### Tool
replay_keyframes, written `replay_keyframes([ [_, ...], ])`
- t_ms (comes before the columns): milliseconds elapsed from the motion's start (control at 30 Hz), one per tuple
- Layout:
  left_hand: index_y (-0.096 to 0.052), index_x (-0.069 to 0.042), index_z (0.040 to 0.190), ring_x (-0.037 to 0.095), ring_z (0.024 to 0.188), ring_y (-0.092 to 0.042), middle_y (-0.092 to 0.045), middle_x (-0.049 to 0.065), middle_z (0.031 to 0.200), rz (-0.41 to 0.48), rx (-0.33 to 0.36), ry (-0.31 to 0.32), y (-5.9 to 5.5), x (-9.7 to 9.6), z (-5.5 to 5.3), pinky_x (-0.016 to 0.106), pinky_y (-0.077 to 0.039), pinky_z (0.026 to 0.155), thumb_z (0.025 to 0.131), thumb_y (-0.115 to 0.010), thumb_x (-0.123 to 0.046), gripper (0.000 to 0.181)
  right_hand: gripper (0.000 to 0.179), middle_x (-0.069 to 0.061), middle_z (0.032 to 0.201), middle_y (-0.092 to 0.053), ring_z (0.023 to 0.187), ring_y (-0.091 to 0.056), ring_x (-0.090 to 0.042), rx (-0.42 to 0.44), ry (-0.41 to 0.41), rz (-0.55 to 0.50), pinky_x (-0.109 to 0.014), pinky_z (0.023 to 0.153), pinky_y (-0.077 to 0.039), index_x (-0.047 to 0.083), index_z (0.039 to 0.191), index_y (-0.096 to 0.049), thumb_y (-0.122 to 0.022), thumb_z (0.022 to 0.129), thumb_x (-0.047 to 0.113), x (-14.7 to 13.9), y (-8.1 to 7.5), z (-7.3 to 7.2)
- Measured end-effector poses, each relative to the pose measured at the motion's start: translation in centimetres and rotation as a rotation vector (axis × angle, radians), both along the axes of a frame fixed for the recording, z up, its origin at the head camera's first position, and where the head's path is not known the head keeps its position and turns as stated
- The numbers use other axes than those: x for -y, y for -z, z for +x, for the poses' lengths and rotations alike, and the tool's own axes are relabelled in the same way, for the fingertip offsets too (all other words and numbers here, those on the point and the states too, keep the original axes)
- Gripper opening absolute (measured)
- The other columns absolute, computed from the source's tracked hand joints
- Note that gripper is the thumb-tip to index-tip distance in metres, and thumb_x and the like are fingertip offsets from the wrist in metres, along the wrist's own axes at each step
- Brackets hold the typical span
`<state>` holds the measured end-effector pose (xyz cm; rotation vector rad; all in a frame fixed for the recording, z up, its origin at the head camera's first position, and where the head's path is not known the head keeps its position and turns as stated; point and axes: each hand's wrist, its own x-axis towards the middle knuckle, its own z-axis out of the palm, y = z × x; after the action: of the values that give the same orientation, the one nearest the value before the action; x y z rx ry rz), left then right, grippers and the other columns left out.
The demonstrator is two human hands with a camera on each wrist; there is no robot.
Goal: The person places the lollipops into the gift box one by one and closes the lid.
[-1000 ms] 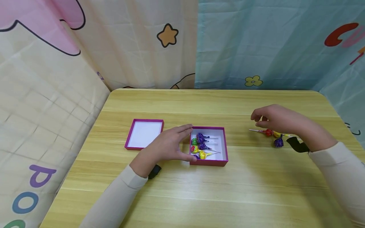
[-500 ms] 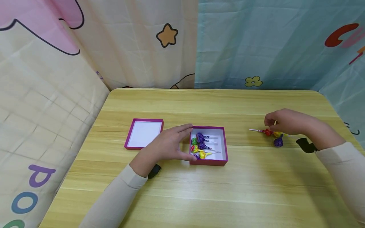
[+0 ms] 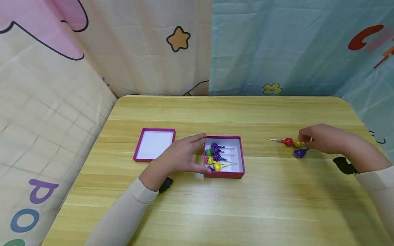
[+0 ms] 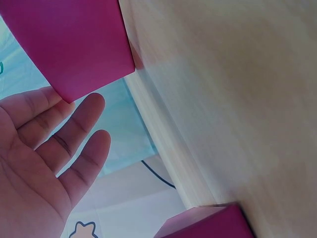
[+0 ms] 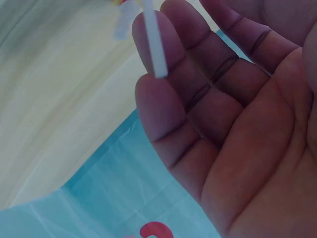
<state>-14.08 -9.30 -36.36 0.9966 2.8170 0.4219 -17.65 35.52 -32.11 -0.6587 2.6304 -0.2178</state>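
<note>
In the head view my left hand [image 3: 181, 155] rests at the left side of an open magenta box [image 3: 226, 175]. Its fingertips touch the far corner and its thumb the near corner; the left wrist view shows fairly straight fingers [image 4: 74, 131] by the box wall [image 4: 74, 44]. Inside lie several wrapped lollipops [image 3: 218, 157], purple, green and yellow. To the right, my right hand [image 3: 323, 138] pinches the stick of a purple lollipop [image 3: 299, 153]. A white stick [image 5: 157, 49] crosses its fingers in the right wrist view. Beside it lie a red lollipop [image 3: 288, 141] and a yellow lollipop [image 3: 297, 143].
The box lid [image 3: 155, 145], white inside with a magenta rim, lies to the left of the box, partly behind my left hand. A wooden table [image 3: 246, 212] holds everything. Printed curtains [image 3: 246, 48] hang behind it and on both sides.
My right hand has moved right and nearer, over to the purple lollipop. That lollipop has turned, its stick now pointing right toward my fingers. My left hand and the box stay in place.
</note>
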Motion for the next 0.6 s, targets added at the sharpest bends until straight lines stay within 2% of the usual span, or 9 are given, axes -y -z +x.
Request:
replay_keyframes([
  [300,-0.046,-0.009,0.149,0.023,0.139,-0.042,-0.037,0.001,0.157,0.005,-0.011,0.000,0.1,0.1,0.0,0.041,-0.040,0.108,0.069,-0.068,-0.081,0.109,0.010,0.003,0.080,-0.054,0.071,-0.044,-0.016,0.011,0.016,0.040,-0.036,0.064,-0.041,0.007,0.091,-0.063,-0.065,0.090,-0.003,-1.3,0.4,0.9],
  [600,-0.047,-0.010,0.149,0.022,0.138,-0.042,-0.037,0.000,0.157,0.005,-0.015,-0.004,0.2,0.1,0.0,0.041,-0.040,0.108,0.069,-0.067,-0.081,0.109,0.015,0.003,0.072,-0.047,0.066,-0.041,-0.015,0.017,0.028,0.052,-0.035,0.061,-0.037,0.010,0.084,-0.061,-0.062,0.090,-0.004,-1.8,1.1,1.2],
])
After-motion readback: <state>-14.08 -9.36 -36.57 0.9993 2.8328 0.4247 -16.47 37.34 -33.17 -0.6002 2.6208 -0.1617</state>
